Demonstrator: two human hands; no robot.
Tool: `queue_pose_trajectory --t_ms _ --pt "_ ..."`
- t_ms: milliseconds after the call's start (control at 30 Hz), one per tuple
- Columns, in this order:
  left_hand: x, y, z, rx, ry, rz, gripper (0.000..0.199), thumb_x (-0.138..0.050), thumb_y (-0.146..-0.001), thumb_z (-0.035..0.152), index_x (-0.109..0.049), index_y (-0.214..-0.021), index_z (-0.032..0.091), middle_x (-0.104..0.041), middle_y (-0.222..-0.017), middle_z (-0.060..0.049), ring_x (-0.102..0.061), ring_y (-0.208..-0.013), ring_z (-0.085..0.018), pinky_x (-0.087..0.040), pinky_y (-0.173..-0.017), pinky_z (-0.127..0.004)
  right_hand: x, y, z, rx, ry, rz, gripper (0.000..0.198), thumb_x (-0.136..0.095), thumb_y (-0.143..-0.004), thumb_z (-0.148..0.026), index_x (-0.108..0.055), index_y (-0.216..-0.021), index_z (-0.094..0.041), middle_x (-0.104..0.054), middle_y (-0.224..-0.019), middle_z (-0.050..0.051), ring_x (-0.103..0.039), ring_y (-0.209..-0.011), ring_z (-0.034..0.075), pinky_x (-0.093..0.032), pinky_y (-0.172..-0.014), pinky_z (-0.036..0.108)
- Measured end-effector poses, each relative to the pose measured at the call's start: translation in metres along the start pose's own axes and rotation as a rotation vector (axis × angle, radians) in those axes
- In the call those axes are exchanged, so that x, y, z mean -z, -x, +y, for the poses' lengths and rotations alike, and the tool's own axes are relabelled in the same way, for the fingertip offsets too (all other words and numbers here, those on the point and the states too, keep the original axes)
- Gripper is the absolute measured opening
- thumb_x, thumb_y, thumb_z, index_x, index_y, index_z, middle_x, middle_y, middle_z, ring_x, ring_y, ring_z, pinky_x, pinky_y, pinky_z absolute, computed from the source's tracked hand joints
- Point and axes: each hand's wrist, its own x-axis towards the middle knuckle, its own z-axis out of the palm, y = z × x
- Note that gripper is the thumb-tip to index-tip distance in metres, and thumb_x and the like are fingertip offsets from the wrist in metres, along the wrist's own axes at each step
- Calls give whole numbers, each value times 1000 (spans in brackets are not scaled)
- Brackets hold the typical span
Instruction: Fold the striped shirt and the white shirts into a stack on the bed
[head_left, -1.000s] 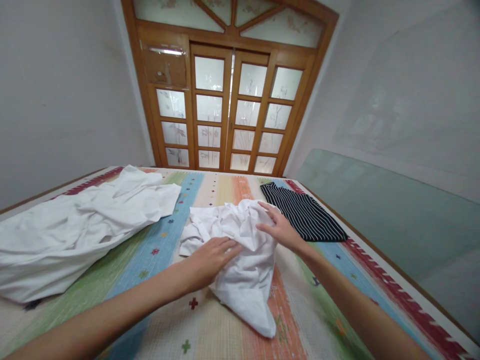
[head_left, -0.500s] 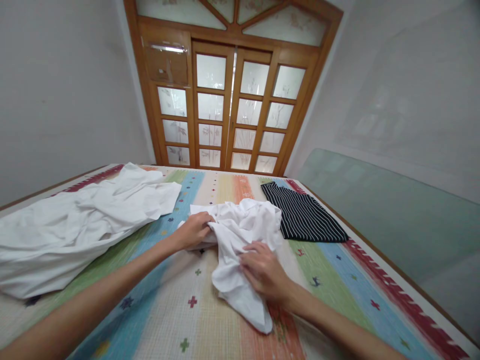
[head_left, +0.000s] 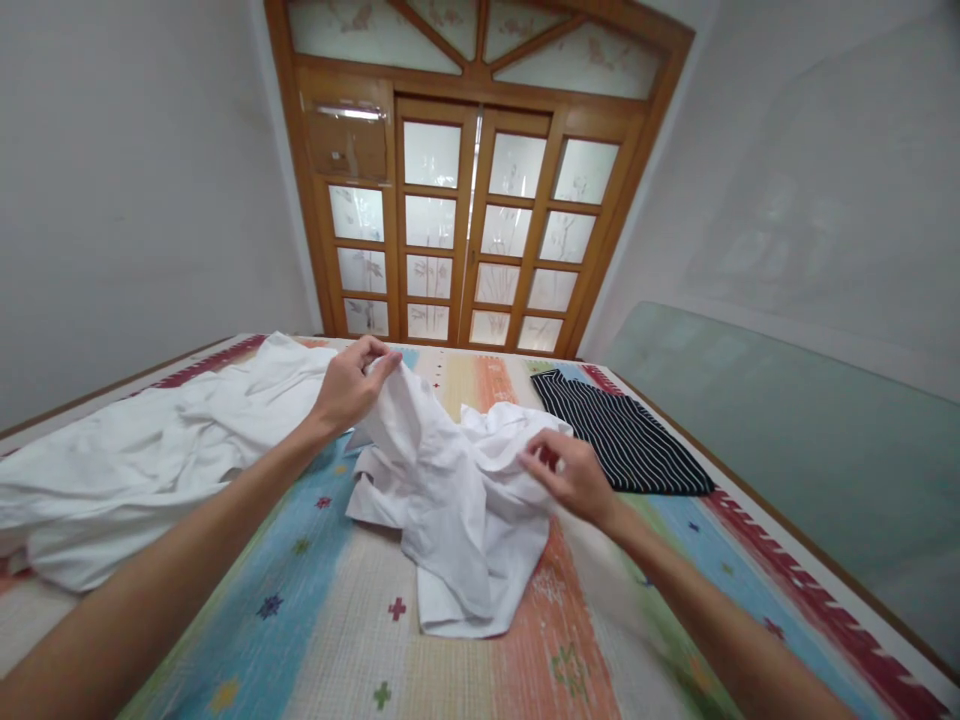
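Note:
A crumpled white cloth garment (head_left: 457,510) lies in front of me on the striped bed cover, partly raised. My left hand (head_left: 358,378) pinches one upper edge of it and lifts that part off the bed. At its right side, my right hand (head_left: 570,472) has its thumb and fingers curled together at the fabric edge, in a pinch. Folds hide the garment's full shape, so I cannot tell which kind it is.
More white fabric (head_left: 172,440) lies rumpled at the left. A folded black garment with white stripes (head_left: 619,435) rests at the right. The patterned bed cover (head_left: 337,640) spreads beneath, a pale green headboard (head_left: 787,400) stands right, and wooden glass-paned doors (head_left: 469,220) are beyond.
My left hand has risen, drawing its side of the white garment upward. My right hand has moved up and right from the near folds to the garment's right edge.

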Motion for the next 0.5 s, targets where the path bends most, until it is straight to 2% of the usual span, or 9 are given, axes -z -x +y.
queue_pose_trajectory --t_ms 33,100,167,200,267,333,400,500 --pt "-2 -2 4 15 45 36 24 -59 -83 42 -57 -79 18 -63 -72 0 -56 -67 -14 -42 -61 -23 -8 5 -10 107 29 -142 35 -59 -84 -53 -66 -92 -20 -70 -85 6 -62 -70 20 -46 -66 30" --pt "-5 -8 9 64 148 115 24 -58 -86 42 -53 -82 19 -58 -67 2 -55 -63 -12 -41 -58 -21 -25 14 -22 239 73 -346 55 -72 -72 -58 -66 -113 -21 -69 -110 10 -65 -84 26 -47 -69 32" --pt "-5 -17 11 122 268 219 23 -57 -90 40 -50 -83 19 -52 -64 4 -52 -59 -10 -39 -56 -20 -39 18 -22 241 76 -442 67 -81 -61 -57 -67 -118 -24 -66 -119 11 -65 -89 29 -48 -72 33" --pt "-3 -23 10 152 333 282 21 -56 -91 37 -48 -82 19 -50 -63 5 -50 -58 -9 -39 -56 -19 -44 18 -19 211 77 -464 63 -83 -60 -54 -69 -114 -25 -67 -116 10 -65 -88 29 -48 -74 34" --pt "6 -36 6 211 460 434 18 -52 -95 29 -44 -82 19 -48 -64 6 -47 -58 -7 -39 -58 -18 -51 17 -6 154 145 -493 43 -81 -67 -48 -74 -102 -24 -70 -107 9 -65 -88 29 -47 -81 37" --pt "19 -49 -1 261 551 591 16 -47 -98 23 -41 -83 19 -47 -66 7 -46 -58 -5 -40 -60 -18 -52 12 11 122 300 -505 28 -73 -77 -41 -73 -98 -22 -72 -103 8 -64 -92 29 -44 -89 42" --pt "34 -59 -10 299 586 707 16 -42 -101 21 -38 -85 19 -47 -68 7 -45 -59 -4 -41 -61 -18 -48 7 29 78 454 -468 27 -66 -84 -34 -70 -106 -20 -73 -104 10 -63 -99 31 -40 -94 45" --pt "51 -66 -28 342 580 795 14 -37 -102 21 -34 -89 20 -49 -73 7 -47 -60 -4 -42 -62 -18 -34 -3 55 -68 567 -299 37 -57 -88 -31 -62 -121 -15 -70 -111 17 -62 -107 32 -38 -96 43"
